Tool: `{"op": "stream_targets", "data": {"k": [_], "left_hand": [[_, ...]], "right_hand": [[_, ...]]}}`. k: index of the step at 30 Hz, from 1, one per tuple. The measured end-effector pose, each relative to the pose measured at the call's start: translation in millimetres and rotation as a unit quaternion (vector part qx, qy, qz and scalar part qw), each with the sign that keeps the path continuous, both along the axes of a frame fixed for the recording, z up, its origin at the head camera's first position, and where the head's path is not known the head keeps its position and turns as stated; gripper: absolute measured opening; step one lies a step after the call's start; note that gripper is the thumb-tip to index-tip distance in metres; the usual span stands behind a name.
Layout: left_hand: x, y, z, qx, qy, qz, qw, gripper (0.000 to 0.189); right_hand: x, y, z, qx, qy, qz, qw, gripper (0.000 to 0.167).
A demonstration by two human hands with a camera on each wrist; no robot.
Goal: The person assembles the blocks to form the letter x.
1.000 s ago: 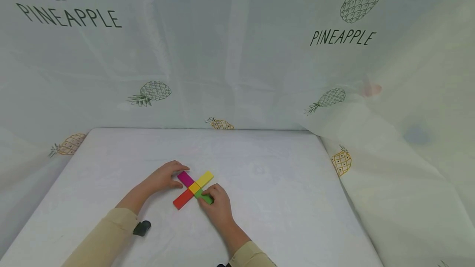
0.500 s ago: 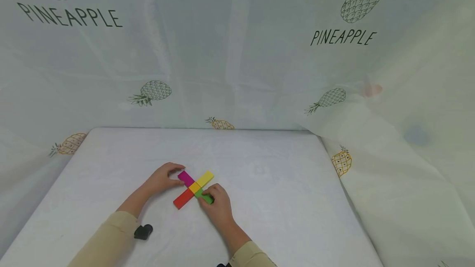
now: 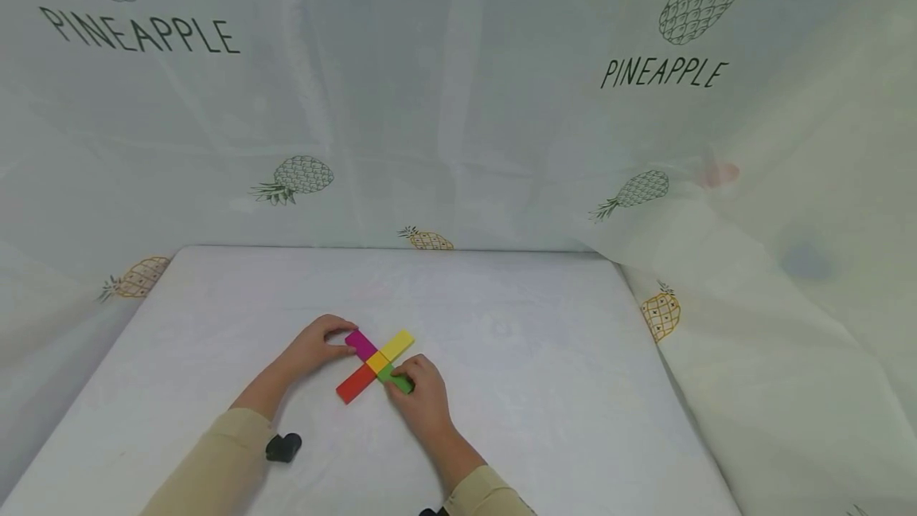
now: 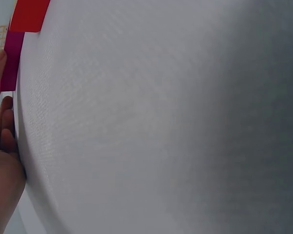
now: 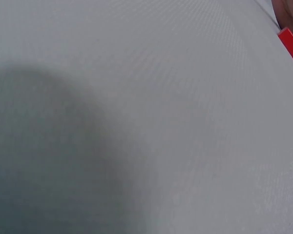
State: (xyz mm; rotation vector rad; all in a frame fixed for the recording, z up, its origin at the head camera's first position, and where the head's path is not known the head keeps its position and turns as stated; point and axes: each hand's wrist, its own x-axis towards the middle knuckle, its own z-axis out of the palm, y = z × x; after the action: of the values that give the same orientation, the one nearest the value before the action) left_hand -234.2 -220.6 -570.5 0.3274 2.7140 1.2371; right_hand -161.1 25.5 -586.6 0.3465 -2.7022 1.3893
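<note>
Several flat coloured blocks form a cross on the white table, with an orange-yellow square (image 3: pixel 377 361) at its centre. My left hand (image 3: pixel 315 343) holds the purple block (image 3: pixel 360 343) at the upper-left arm between thumb and fingers. At the lower-right arm my right hand (image 3: pixel 426 396) pinches the green block (image 3: pixel 384 372), covering part of it. The yellow block (image 3: pixel 398 344) points to the upper right, the red block (image 3: pixel 355 385) to the lower left. In the left wrist view the thumb lies along the purple block (image 4: pixel 12 61), near the red block (image 4: pixel 29 15).
The white table (image 3: pixel 544 388) extends on all sides of the cross. A hanging sheet with pineapple prints (image 3: pixel 458 102) stands behind it. Dark wrist gear (image 3: pixel 283 447) shows beside the left sleeve (image 3: pixel 215 460). The right wrist view shows mostly tabletop (image 5: pixel 161 122).
My left thumb and fingers have closed in on the purple block, and the left forearm has shifted slightly right. The right hand keeps its grip on the green block. The cross looks nearly unchanged.
</note>
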Motion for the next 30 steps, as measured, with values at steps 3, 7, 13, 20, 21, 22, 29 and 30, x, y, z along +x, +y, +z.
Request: {"op": "stream_targets", "data": {"k": [3, 7, 13, 20, 21, 22, 29, 30], "left_hand": [[-0.2, 0.1, 0.3, 0.006, -0.001, 0.000, 1.0000, 0.042], [-1.0, 0.8, -0.3, 0.009, 0.002, -0.005, 0.9999, 0.041], [-2.9, 0.0, -2.4, 0.001, 0.003, -0.011, 0.9999, 0.042], [-1.7, 0.5, -1.9, 0.005, -0.017, 0.010, 0.9998, 0.047], [-1.6, 0.9, -2.1, 0.008, -0.020, 0.013, 0.9997, 0.048], [-1.4, 1.6, -2.0, 0.011, -0.024, 0.018, 0.9995, 0.049], [1.4, 4.9, 1.4, 0.013, -0.032, 0.035, 0.9988, 0.044], [2.1, 4.9, 2.0, 0.011, -0.031, 0.036, 0.9988, 0.044]], "right_hand": [[-0.8, 0.1, -2.1, 0.000, -0.002, 0.000, 1.0000, 0.012], [-1.0, 0.3, -2.7, -0.004, -0.001, 0.000, 1.0000, 0.012], [0.0, -0.2, 0.2, -0.003, -0.007, -0.003, 1.0000, 0.011], [0.1, -0.5, 2.5, 0.000, -0.010, 0.001, 0.9999, 0.011], [0.3, -0.2, 2.9, -0.001, -0.010, 0.001, 1.0000, 0.012], [0.5, 0.1, 3.2, -0.001, -0.009, 0.001, 1.0000, 0.012], [3.4, 0.3, 4.9, -0.026, 0.005, -0.004, 0.9996, 0.014], [3.7, 0.1, 5.1, -0.035, 0.006, -0.003, 0.9994, 0.014]]}}
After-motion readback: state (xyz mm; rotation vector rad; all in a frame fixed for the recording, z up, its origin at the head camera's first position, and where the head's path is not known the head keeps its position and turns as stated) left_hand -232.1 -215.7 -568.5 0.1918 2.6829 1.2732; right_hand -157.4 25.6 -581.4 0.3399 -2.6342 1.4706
